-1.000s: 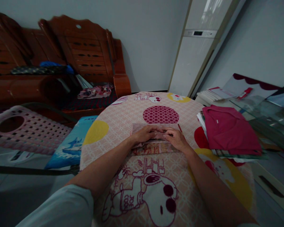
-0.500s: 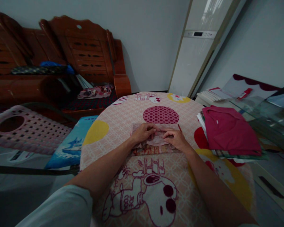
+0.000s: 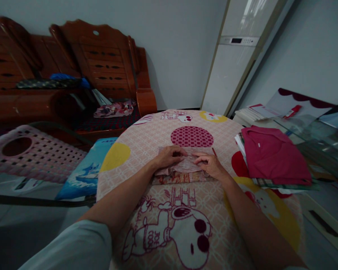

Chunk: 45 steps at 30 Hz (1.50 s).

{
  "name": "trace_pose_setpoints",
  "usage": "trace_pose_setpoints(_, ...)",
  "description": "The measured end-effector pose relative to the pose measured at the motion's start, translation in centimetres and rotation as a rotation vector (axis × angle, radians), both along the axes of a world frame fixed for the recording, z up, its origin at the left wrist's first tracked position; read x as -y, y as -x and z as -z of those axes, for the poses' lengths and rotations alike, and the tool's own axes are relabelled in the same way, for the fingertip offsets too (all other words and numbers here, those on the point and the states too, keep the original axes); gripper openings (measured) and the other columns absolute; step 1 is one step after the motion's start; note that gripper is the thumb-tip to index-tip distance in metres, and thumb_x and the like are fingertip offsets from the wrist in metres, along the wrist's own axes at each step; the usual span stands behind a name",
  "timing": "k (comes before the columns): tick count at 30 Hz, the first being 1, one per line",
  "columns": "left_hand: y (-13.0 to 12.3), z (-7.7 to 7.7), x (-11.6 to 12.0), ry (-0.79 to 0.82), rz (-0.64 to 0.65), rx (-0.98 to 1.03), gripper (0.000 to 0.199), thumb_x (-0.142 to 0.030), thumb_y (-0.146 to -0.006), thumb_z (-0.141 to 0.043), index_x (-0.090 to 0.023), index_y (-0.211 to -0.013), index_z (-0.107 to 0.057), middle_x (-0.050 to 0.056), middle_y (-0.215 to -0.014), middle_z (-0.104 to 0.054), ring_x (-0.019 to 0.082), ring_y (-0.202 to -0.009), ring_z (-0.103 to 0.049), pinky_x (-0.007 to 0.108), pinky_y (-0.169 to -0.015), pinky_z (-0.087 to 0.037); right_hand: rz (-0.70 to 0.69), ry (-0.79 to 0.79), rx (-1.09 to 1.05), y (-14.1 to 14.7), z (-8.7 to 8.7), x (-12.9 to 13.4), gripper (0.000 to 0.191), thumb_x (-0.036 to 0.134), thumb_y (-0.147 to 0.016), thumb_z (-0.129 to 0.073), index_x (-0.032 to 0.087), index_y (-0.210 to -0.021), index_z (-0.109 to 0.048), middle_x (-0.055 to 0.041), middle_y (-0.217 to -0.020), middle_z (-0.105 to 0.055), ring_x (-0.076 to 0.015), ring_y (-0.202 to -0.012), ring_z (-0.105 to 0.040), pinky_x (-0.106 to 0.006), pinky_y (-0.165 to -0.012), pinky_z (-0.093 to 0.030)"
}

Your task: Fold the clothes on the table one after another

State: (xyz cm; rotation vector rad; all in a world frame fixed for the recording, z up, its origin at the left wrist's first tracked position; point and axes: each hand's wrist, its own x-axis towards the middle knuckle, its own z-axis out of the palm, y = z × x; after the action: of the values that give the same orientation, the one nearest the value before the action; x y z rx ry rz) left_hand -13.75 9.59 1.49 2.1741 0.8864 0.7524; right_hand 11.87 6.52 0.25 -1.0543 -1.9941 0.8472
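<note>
Apparently, left hand (image 3: pixel 170 156): fingers are bent over the left part of the cloth, tips turned inward; whether a fold is pinched beneath them cannot be told.
Right hand (image 3: pixel 212 165): fingers are slightly parted and laid over the cloth's right part; a pinch cannot be confirmed here either.
Pale cloth (image 3: pixel 188 164): it is laid on the table between and partly under both hands, its surface rumpled; a brown-red patterned strip (image 3: pixel 183 177) is shown along the near side.
Rumples: the cloth seems to be at the arranging or smoothing stage; wrinkles are best pressed outward from the middle, with even weight on both sides.
Near edge: it should be kept straight against the strip, and bunching under the fingertips avoided.
Forearms: the left forearm (image 3: pixel 121 193) and the right forearm (image 3: pixel 248 215) are stretched forward and angled inward over the table (image 3: pixel 146 139), hands just apart.
Folded red garment (image 3: pixel 273 153): it is set on a pile, well right of the cloth.
</note>
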Motion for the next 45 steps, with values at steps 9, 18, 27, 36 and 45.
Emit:
trace_pose_setpoints(9,0.3,0.0,-0.4,-0.037,0.139,-0.057,0.033,-0.019,-0.083,-0.066,-0.020,-0.116,-0.070,0.008,-0.126,-0.066,0.021,-0.116,-0.060,0.036,-0.104,-0.042,0.033,-0.132,0.055,0.4,-0.8,0.8,0.026,0.007,-0.072,-0.056,0.022,-0.081,-0.075,-0.0074,-0.119,-0.072,-0.0235,-0.112,-0.066,-0.041,-0.100,-0.048)
trace_pose_setpoints(18,0.1,0.3,-0.5,-0.061,0.155,-0.015,0.029,-0.018,-0.085,-0.063,-0.019,-0.114,-0.070,0.008,-0.122,-0.068,0.019,-0.115,-0.061,0.036,-0.104,-0.043,-0.116,-0.526,0.289,7.3,-2.1,4.9,0.021,0.023,-0.094,-0.058,0.021,-0.078,-0.071,-0.0054,-0.076,-0.068,-0.0200,-0.079,-0.059,-0.035,-0.079,-0.047)
trace_pose_setpoints(27,0.0,0.4,-0.5,-0.024,0.143,-0.010,0.031,-0.015,-0.083,-0.064,-0.021,-0.113,-0.072,0.006,-0.125,-0.068,0.019,-0.117,-0.060,0.036,-0.106,-0.042,-0.271,-0.558,0.467,8.4,-2.3,6.6,0.017,0.019,-0.095,-0.054,0.019,-0.091,-0.070,-0.0118,-0.112,-0.066,-0.0261,-0.106,-0.052,-0.044,-0.095,-0.045)
trace_pose_setpoints(36,0.0,0.3,-0.5,-0.033,0.139,-0.012,0.031,-0.013,-0.083,-0.064,-0.021,-0.112,-0.071,0.007,-0.124,-0.068,0.018,-0.116,-0.061,0.035,-0.105,-0.042,-0.297,-0.515,0.437,8.7,-2.2,6.5,0.017,0.016,-0.096,-0.051,0.019,-0.099,-0.067,-0.0096,-0.103,-0.067,-0.0244,-0.103,-0.052,-0.042,-0.095,-0.045)
trace_pose_setpoints(45,0.0,0.1,-0.4,-0.029,0.155,-0.016,0.032,-0.016,-0.083,-0.065,-0.021,-0.114,-0.071,0.007,-0.124,-0.067,0.020,-0.116,-0.060,0.036,-0.105,-0.042,-0.382,-0.398,0.366,9.0,-1.7,6.8,0.022,0.014,-0.092,-0.056,0.020,-0.111,-0.065,-0.0082,-0.118,-0.068,-0.0211,-0.113,-0.058,-0.038,-0.104,-0.044)
